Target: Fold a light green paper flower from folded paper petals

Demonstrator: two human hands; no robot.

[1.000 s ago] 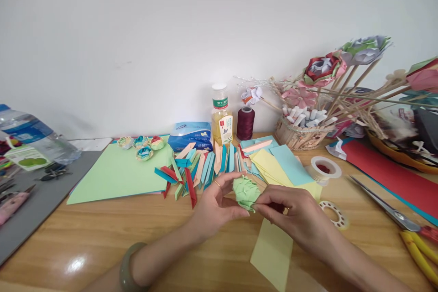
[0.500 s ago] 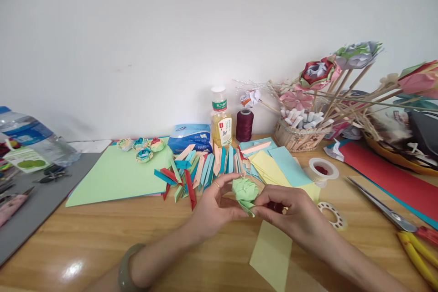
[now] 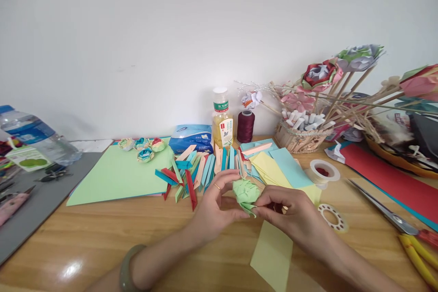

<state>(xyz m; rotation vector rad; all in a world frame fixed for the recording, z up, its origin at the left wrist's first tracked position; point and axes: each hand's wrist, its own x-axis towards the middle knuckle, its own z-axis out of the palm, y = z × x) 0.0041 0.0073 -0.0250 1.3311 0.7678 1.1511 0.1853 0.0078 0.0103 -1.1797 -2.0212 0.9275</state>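
Between my two hands, above the wooden table point(image 3: 164, 242), is a light green folded paper flower point(image 3: 246, 191). My left hand point(image 3: 219, 203) grips it from the left, fingers behind and thumb along the lower edge. At its lower right, the thumb and forefinger of my right hand point(image 3: 289, 207) pinch a folded green flap. Below my hands lies a pale yellow paper sheet point(image 3: 273, 255). Just behind them is a pile of folded paper strips point(image 3: 205, 169) in red, blue, green and peach. Part of the flower is hidden by my fingers.
Scissors point(image 3: 386, 212), yellow-handled pliers point(image 3: 415, 255), a tape roll point(image 3: 323, 173) and a white ring point(image 3: 331, 217) lie on the right. Behind stand a drink bottle point(image 3: 223, 121), a thread spool point(image 3: 245, 126) and a flower basket point(image 3: 301, 139). Green sheets point(image 3: 112, 178) bear small paper flowers at left.
Both hands keep nearly the same hold on the green paper flower. The whole view has shifted very slightly; nothing on the table has moved.
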